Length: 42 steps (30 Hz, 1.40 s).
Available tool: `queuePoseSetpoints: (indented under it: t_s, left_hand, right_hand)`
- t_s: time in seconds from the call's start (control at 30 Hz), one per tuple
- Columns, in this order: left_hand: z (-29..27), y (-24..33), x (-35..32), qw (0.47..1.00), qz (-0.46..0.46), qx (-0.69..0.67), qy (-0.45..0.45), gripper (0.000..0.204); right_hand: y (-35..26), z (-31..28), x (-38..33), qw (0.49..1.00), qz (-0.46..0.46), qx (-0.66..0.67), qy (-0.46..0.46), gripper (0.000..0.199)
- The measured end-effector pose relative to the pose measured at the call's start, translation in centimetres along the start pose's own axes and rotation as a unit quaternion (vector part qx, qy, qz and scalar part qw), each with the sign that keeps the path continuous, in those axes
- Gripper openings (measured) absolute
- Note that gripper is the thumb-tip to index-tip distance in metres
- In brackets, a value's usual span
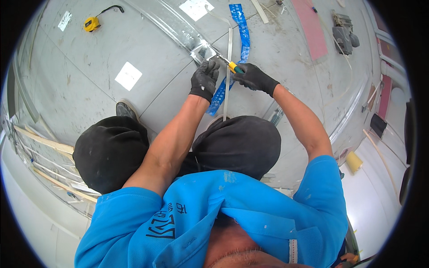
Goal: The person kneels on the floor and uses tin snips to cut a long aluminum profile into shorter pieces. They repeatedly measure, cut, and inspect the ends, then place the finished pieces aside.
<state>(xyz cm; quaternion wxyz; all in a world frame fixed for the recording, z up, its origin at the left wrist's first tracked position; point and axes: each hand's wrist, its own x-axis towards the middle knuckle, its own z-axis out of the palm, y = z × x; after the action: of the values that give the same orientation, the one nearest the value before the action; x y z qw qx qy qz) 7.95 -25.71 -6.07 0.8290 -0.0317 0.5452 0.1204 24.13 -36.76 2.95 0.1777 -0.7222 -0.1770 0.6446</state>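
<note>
A long shiny metal channel (178, 32) runs from the top of the view down to a point in front of me. My left hand (205, 80), in a dark glove, has its fingers curled closed at the near end of the channel, pinching its edge. In my right hand (256, 78), also gloved, is a hand tool with a yellow-and-green handle (234, 67). The tool's metal head points left and meets the channel's end beside my left fingertips. Its exact kind is hard to make out. Under my hands lie blue printed tape (242, 33) and a narrow pale strip (229, 47).
A yellow tape measure (91, 24) lies far left, with a white square sheet (128, 76) nearer. Far right are a pink strip (311, 33) and a grey power tool (344, 38). Wooden strips (49, 142) lie left of my knees, and a yellow roll (354, 162) at right.
</note>
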Motion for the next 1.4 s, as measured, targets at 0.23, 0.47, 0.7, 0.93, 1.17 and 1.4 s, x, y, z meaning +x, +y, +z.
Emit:
queuePoseSetpoints:
  t_s: [0.23, 0.47, 0.7, 0.93, 1.17, 1.4]
  left_hand:
    - [-0.6, -0.4, -0.3, 0.999, -0.022, -0.010, -0.044, 0.033]
    - [0.3, -2.3, -3.9, 0.961, -0.065, 0.161, -0.214, 0.034]
    - [0.3, -2.5, -1.2, 0.909, 0.003, 0.378, -0.175, 0.023]
    - [1.1, -2.0, -0.9, 0.844, 0.105, 0.513, -0.115, 0.025]
    - [0.2, -1.5, -1.8, 0.963, 0.038, 0.254, -0.076, 0.041]
    - [-1.5, -1.3, -1.5, 0.980, 0.003, 0.101, -0.174, 0.046]
  right_hand:
    - [0.0, 0.8, -0.3, 0.997, -0.014, -0.054, 0.055, 0.036]
    - [1.8, 2.3, -0.6, 0.963, -0.070, -0.159, 0.205, 0.041]
    - [1.3, 1.4, -0.5, 0.987, -0.116, -0.068, 0.084, 0.033]
    - [0.2, 0.2, -0.8, 0.995, -0.077, 0.057, -0.027, 0.036]
    - [0.2, -0.4, 0.5, 0.999, -0.040, -0.008, 0.004, 0.033]
    - [0.5, -1.1, 0.4, 0.981, -0.124, -0.142, 0.053, 0.038]
